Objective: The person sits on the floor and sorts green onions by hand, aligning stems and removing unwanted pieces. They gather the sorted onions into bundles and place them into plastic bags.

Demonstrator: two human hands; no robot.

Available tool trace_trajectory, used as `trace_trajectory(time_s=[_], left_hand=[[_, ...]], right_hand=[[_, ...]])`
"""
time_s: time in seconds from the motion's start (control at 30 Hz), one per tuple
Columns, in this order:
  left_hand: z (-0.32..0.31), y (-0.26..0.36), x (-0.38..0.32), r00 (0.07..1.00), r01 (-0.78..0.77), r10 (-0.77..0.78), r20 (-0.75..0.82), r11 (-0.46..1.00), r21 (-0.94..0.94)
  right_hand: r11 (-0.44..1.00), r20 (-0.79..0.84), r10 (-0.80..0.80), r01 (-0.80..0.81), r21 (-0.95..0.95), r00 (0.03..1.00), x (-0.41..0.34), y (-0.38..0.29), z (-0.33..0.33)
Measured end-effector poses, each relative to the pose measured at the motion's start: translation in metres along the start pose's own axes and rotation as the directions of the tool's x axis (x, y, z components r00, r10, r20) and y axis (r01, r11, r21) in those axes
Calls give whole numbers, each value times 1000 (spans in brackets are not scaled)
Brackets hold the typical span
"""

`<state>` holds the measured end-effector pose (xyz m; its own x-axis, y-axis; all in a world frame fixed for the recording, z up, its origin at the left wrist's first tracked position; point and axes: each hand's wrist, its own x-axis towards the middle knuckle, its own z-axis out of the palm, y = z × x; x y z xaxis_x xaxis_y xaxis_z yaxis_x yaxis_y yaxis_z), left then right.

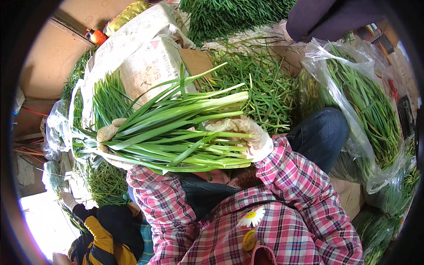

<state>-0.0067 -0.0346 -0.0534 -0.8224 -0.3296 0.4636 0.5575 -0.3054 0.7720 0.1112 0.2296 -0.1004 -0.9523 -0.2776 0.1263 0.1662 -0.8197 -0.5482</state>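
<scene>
A loose bunch of green garlic chives [179, 132] lies across both my gloved hands, its pale cut ends to the right and its leaf tips to the left. My left hand [111, 142] grips the leafy end, with fingers over the leaves. Under the cut ends is my right hand [246, 135], its fingers partly hidden by the stalks. Behind the bunch, more chives [111, 99] rest on a white woven sack [145, 71] that bears writing. Loose leaves [261, 99] are heaped just beyond my right hand.
A clear plastic bag [351, 132] of chives stands at right, beside my knee [319, 132]. A large pile of greens [235, 16] is at the top, near another person's dark-clad legs [318, 20]. A co-worker in a yellow and black top [102, 235] sits at lower left. An orange bottle [96, 36] stands at upper left.
</scene>
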Motion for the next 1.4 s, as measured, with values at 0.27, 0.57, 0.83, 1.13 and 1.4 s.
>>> trace_trajectory(time_s=[0.27, 0.57, 0.83, 1.13, 1.4], left_hand=[[-62, -3, 11, 997, 12, -34, -71, 957, -290], [-70, -12, 9, 994, 63, 4, 112, 806, -588], [-2, -3, -8, 978, 170, -139, 153, 963, -210], [38, 8, -15, 899, 433, 2, 439, 161, -887], [30, -5, 9, 662, 662, 377, 647, 110, -742]], right_hand=[[930, -296, -301, 348, 118, 907, -9, -64, -31], [738, -270, -12, -173, -652, 963, -12, -56, -9], [767, -281, 75, -236, -597, 957, 9, -34, 3], [369, 18, 148, -38, -929, 989, -21, 18, -59], [854, -9, 520, -519, 39, 854, -15, 38, -73]])
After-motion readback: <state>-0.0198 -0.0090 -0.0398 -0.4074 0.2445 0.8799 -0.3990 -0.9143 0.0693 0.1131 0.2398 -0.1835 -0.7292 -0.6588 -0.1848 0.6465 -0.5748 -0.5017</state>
